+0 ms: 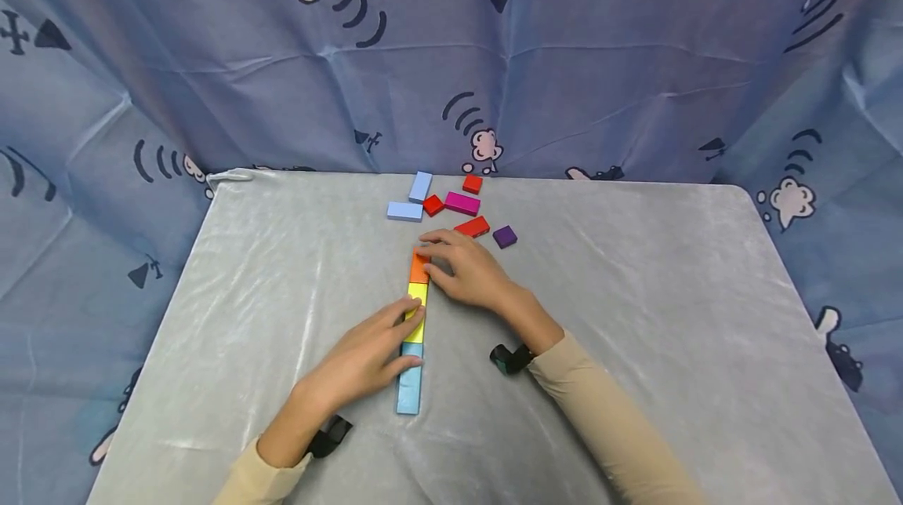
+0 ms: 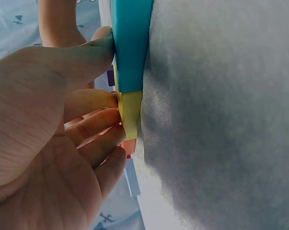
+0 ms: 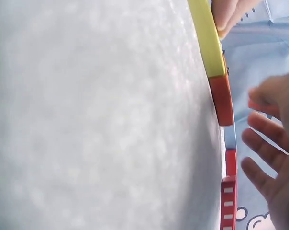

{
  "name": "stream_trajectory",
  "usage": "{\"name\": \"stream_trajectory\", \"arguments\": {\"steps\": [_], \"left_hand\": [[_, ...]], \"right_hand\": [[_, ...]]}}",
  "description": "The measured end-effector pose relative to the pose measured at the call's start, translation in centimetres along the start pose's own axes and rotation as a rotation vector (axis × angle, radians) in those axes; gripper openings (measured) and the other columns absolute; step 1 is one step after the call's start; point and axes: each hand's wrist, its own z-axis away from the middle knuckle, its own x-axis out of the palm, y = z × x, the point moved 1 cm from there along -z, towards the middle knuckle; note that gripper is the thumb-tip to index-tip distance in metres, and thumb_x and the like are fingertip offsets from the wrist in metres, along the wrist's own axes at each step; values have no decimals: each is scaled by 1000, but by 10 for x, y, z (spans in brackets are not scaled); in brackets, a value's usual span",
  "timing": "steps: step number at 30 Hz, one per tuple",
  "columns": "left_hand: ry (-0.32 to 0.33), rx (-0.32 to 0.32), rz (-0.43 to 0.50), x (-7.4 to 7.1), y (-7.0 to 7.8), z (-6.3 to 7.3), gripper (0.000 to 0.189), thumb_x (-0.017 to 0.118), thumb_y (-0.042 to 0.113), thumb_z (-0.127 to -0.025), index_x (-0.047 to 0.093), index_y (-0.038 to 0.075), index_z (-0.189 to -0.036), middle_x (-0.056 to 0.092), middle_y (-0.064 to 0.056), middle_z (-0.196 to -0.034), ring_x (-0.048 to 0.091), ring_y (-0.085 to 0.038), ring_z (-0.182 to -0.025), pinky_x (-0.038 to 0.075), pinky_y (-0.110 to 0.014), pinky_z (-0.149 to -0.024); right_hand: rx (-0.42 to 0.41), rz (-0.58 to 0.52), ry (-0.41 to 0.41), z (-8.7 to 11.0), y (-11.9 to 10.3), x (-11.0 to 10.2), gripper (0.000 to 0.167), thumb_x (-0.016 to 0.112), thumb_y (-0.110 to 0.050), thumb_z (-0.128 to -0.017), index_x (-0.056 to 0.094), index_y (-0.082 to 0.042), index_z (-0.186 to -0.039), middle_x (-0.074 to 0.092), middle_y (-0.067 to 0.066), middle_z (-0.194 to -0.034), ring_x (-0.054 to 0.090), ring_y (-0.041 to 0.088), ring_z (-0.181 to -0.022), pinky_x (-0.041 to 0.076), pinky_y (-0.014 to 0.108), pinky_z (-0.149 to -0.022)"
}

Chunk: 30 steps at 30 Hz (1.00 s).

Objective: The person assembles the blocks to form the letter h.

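A straight row of blocks runs along the table in the head view: light blue point(image 1: 409, 391) nearest, yellow point(image 1: 416, 291) in the middle, orange point(image 3: 222, 101) at the far end. My left hand point(image 1: 360, 356) lies along the row's left side, its fairly straight fingers touching the yellow part and its thumb at the blue part. At the far end, my right hand point(image 1: 466, 270) pinches a small orange block point(image 3: 261, 107) between thumb and index finger, its other fingers spread. The thumb covers much of this block.
Beyond the row lie two pale blue blocks point(image 1: 405, 212), several red blocks point(image 1: 473, 227), a magenta block point(image 1: 462, 203) and a dark purple block point(image 1: 504, 237). A grey cloth covers the table point(image 1: 635, 293). A blue patterned curtain point(image 1: 600, 58) hangs behind it.
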Motion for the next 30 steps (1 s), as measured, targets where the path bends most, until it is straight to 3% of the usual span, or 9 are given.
{"name": "stream_trajectory", "arguments": {"steps": [5,13,21,30], "left_hand": [[-5,4,-2,1,1,-4,72,77,36,-98,50,4,-157,46,-12,-166,46,-28,-154,44,-44,-124],[4,7,-4,0,1,-3,72,78,34,-97,51,1,-155,47,-14,-165,47,-30,-153,46,-46,-123],[11,-3,4,-2,0,0,72,79,34,-97,52,2,-155,48,-13,-165,47,-30,-154,45,-46,-123],[17,11,-2,0,-1,2,72,78,33,-97,51,1,-156,47,-14,-164,47,-30,-153,45,-46,-123]], "right_hand": [[56,2,172,6,8,-6,31,69,-18,-101,76,-10,-130,72,8,-135,67,29,-129,54,52,-112],[205,109,340,7,21,-12,31,72,-21,-98,77,-5,-125,71,15,-121,66,34,-109,56,49,-94],[403,170,293,4,25,-12,40,74,-34,-97,77,-9,-128,66,20,-131,60,38,-125,45,56,-107],[441,129,309,-4,25,-9,37,80,-33,-94,79,-10,-123,72,16,-127,65,35,-122,48,55,-107]]}}
